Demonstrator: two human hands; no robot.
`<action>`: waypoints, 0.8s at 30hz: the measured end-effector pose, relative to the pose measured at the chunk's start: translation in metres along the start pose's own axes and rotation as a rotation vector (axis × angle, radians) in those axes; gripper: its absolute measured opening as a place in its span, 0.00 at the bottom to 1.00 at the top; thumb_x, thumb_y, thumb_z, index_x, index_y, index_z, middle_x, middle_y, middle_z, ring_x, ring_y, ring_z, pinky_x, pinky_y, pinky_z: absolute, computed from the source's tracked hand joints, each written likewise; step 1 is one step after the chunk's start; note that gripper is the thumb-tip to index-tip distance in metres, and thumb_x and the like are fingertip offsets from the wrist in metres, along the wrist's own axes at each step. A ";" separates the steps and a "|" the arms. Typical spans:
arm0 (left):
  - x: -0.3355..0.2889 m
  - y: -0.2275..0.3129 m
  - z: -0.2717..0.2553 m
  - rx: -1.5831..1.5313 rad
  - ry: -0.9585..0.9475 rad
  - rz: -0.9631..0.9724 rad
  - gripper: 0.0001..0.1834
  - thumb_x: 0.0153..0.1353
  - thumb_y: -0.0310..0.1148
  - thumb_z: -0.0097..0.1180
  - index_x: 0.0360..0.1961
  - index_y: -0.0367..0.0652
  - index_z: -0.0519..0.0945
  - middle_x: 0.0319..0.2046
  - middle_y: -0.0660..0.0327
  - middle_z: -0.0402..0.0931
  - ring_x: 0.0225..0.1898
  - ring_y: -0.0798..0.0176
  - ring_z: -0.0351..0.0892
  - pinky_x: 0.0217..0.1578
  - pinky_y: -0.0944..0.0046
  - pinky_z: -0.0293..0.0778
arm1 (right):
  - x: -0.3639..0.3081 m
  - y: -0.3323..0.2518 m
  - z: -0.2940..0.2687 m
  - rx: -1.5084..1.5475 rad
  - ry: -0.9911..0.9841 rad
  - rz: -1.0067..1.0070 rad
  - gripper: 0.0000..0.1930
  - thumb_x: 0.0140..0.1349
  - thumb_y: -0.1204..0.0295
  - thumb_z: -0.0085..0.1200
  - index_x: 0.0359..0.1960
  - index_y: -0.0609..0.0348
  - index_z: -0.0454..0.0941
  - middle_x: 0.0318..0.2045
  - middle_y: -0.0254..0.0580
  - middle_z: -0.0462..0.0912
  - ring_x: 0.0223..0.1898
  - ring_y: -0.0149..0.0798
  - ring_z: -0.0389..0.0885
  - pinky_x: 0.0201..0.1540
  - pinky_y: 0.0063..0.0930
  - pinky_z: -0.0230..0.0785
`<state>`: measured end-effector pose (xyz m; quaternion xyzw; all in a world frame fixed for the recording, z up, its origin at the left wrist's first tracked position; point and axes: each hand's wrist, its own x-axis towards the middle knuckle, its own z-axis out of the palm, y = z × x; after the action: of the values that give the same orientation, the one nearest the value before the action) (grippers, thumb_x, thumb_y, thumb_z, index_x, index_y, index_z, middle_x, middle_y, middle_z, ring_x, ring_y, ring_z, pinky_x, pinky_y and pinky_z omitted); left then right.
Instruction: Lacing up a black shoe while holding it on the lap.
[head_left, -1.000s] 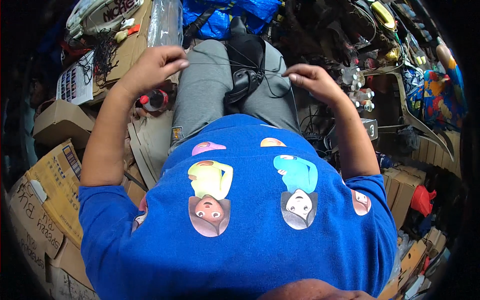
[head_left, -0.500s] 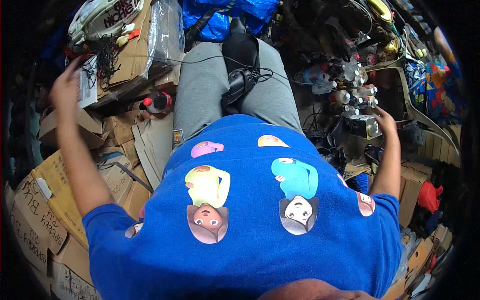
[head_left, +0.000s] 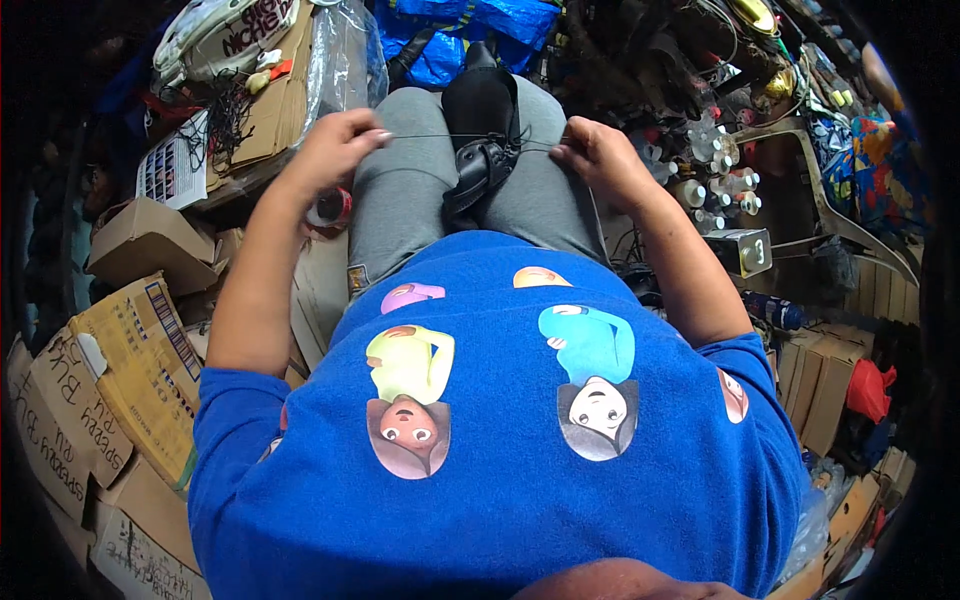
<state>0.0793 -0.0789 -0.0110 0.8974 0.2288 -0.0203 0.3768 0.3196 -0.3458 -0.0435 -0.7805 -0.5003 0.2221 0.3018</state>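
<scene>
A black shoe (head_left: pixel 481 178) sits between my grey-trousered thighs, with a black pad-like piece (head_left: pixel 478 105) standing beyond it. Thin dark thread (head_left: pixel 425 135) runs taut from the shoe out to both sides. To the left, my left hand (head_left: pixel 345 148) is closed in a pinch on one length, above my left thigh. The other length ends at my right hand (head_left: pixel 598 160), whose thumb and fingertips pinch it over the right thigh. Where the thread enters the shoe is too small to make out.
Cardboard boxes (head_left: pixel 155 245) crowd the left side, near a bottle with a red label (head_left: pixel 331 208). Several small bottles (head_left: pixel 735 182) and a square tin (head_left: pixel 742 250) stand to the right by a chair-like frame (head_left: pixel 830 205). A blue bag (head_left: pixel 435 55) lies ahead.
Both hands have come inward from far out at either side to above my thighs. The thread between each hand and the shoe is now much shorter.
</scene>
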 end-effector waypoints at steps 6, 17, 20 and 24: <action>-0.045 -0.077 -0.051 -0.246 0.064 -0.254 0.14 0.62 0.38 0.55 0.39 0.36 0.79 0.30 0.63 0.78 0.34 0.70 0.74 0.39 0.67 0.70 | -0.026 0.057 -0.026 -0.113 0.064 0.174 0.11 0.59 0.65 0.56 0.33 0.60 0.73 0.30 0.53 0.77 0.35 0.52 0.77 0.37 0.38 0.68; 0.061 0.079 0.046 0.144 0.093 0.329 0.27 0.47 0.37 0.67 0.49 0.41 0.73 0.49 0.53 0.74 0.52 0.51 0.74 0.52 0.58 0.69 | 0.017 -0.010 -0.020 0.267 0.026 -0.071 0.11 0.54 0.78 0.59 0.40 0.59 0.82 0.31 0.32 0.77 0.33 0.25 0.76 0.38 0.20 0.69; 0.078 0.082 0.038 0.108 -0.093 0.305 0.24 0.46 0.38 0.68 0.42 0.39 0.75 0.40 0.54 0.77 0.44 0.56 0.77 0.46 0.61 0.71 | 0.036 -0.017 -0.011 0.291 -0.038 -0.073 0.07 0.53 0.78 0.61 0.35 0.59 0.83 0.30 0.31 0.77 0.34 0.25 0.77 0.37 0.19 0.69; 0.083 0.081 0.035 0.006 -0.381 0.206 0.17 0.50 0.36 0.66 0.36 0.36 0.77 0.31 0.61 0.77 0.36 0.68 0.74 0.40 0.67 0.70 | 0.044 -0.015 -0.010 0.180 -0.062 -0.182 0.08 0.50 0.74 0.63 0.33 0.50 0.85 0.30 0.35 0.78 0.34 0.32 0.79 0.39 0.26 0.71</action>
<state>0.1930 -0.1195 0.0008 0.8971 0.0606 -0.1519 0.4105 0.3336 -0.3026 -0.0279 -0.6945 -0.5561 0.2619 0.3738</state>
